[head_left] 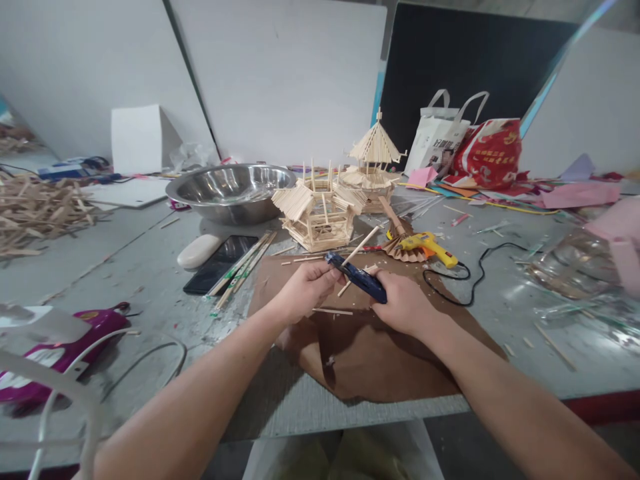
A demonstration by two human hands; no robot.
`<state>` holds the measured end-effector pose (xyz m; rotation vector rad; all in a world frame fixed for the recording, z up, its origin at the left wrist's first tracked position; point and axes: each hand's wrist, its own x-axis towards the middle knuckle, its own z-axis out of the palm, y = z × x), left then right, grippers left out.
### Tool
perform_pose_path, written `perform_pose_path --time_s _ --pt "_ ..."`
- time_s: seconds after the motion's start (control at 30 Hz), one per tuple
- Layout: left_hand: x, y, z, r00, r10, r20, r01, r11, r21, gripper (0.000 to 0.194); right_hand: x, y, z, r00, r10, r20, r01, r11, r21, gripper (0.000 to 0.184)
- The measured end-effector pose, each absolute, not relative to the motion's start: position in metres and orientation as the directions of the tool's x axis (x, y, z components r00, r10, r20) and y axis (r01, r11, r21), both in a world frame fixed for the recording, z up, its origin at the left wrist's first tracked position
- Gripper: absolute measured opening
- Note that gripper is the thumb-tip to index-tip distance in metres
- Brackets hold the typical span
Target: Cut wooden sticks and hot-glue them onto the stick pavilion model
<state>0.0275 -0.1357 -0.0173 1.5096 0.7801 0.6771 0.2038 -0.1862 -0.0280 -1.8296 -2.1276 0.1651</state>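
Grey table [143,277] carried a brown sheet [390,367], with a stick model [327,230] standing just past its far edge. Over the sheet, right hand [404,301] was wrapped round one end of a dark blue tool [366,283]; left hand [311,287] pinched a thin stick [361,246] by its lower end at the tool's tip.

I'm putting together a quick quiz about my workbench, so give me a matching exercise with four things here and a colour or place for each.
1. glue gun
2. smartphone
3. hand tool
4. creased sheet

A. brown, at the table's near edge
B. held in the right hand
C. yellow
D. beside a white rounded object

Pairs: 1-C, 2-D, 3-B, 4-A
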Motion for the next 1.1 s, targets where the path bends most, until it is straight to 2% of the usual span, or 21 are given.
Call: perform_pose_path --time_s 0.1,0.23,0.33,0.47,0.63,0.77,0.83,0.93,1.1 --pt "0.029 -0.135 -0.022 0.547 0.834 0.080 0.193 -0.218 0.957 0.031 0.203 -0.187 -0.029 -0.109 0.980 0.164 0.951 0.151 -0.271 0.029" --pt "0.033 -0.138 -0.028 0.425 0.854 0.301 0.414 -0.479 0.774 0.023 0.201 -0.188 -0.028 -0.062 0.987 0.148 0.966 0.096 -0.241 0.026" --pt "0.035 -0.140 -0.029 0.378 0.854 0.357 0.500 -0.513 0.698 0.021 0.199 -0.187 -0.027 -0.034 0.990 0.134 0.966 0.067 -0.250 0.027" --pt "0.036 -0.139 -0.027 0.397 0.853 0.338 0.457 -0.503 0.734 0.024 0.202 -0.185 -0.027 -0.053 0.991 0.123 0.951 0.088 -0.295 0.033" --pt "0.033 -0.135 -0.023 0.450 0.863 0.232 0.273 -0.380 0.884 0.025 0.207 -0.184 -0.029 -0.099 0.981 0.165 0.927 0.152 -0.344 0.039" --pt "0.030 -0.134 -0.020 0.560 0.829 -0.005 0.076 -0.045 0.996 0.029 0.208 -0.184 -0.029 -0.122 0.979 0.165 0.916 0.175 -0.362 0.041" --pt "0.028 -0.133 -0.019 0.617 0.781 -0.100 0.011 0.118 0.993 0.029 0.208 -0.185 -0.028 -0.125 0.979 0.162 0.915 0.177 -0.362 0.039" --pt "0.025 -0.132 -0.017 0.671 0.719 -0.181 -0.013 0.256 0.967 0.026 0.206 -0.186 -0.027 -0.133 0.979 0.157 0.920 0.181 -0.348 0.037" --pt "0.024 -0.131 -0.020 0.681 0.706 -0.197 0.007 0.263 0.965 0.026 0.204 -0.188 -0.026 -0.130 0.981 0.145 0.940 0.169 -0.297 0.030"
